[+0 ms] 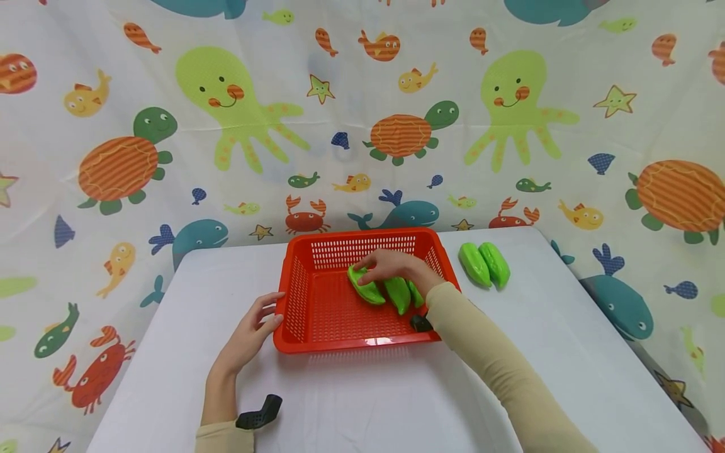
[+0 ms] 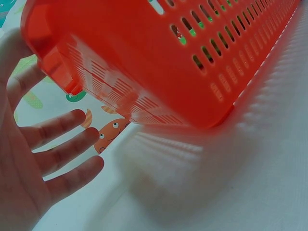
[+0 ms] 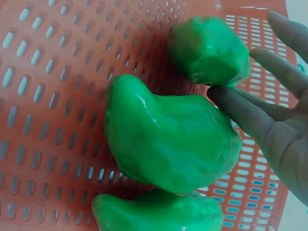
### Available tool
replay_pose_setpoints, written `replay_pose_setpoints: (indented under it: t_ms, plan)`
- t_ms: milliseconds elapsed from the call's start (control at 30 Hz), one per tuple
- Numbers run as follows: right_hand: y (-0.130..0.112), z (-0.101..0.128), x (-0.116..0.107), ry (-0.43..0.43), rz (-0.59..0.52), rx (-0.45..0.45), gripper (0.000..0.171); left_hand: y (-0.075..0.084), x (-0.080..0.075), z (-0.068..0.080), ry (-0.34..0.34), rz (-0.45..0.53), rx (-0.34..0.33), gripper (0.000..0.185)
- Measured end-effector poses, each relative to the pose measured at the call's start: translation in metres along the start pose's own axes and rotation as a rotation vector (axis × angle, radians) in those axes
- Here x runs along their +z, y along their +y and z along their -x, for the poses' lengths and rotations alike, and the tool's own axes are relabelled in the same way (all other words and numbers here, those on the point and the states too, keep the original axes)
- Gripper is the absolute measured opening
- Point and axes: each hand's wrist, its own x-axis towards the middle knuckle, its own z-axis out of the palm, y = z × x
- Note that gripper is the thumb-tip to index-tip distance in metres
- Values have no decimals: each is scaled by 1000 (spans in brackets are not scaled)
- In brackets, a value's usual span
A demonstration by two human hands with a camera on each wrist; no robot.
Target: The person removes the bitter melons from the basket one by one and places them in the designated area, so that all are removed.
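Inside the red basket (image 1: 317, 302) on the counter (image 1: 362, 402), the right hand (image 1: 391, 265) is resting open-fingered on green pods (image 1: 368, 290), seemingly light, glossy, slippery plastic best pinched mid-body, while the left hand (image 1: 255, 327) is lying open beside the basket's left rim.

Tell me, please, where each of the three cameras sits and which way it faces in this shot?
Head: worn high, looking down at the white table; both hands and sleeves show.
Left wrist: low beside the red basket, facing its outer wall; left hand open, fingers spread.
Right wrist: inside the basket, facing three green pieces; right hand fingers touch one.
Shared: all views show the basket; head and right wrist share the green pieces.
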Motion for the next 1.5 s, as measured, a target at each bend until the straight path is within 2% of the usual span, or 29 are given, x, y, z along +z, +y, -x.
replay_pose_setpoints:
  t_ms: [533,1033,1500]
  plan:
    - [-4,-7,6,-34,108,-47,48,-1,1,0,-7,6,-2,53]
    - [-5,-7,6,-81,141,-66,46,-2,0,0,-2,1,4,53]
    - [-7,-7,5,-52,118,-61,47,-1,1,0,-2,5,2,53]
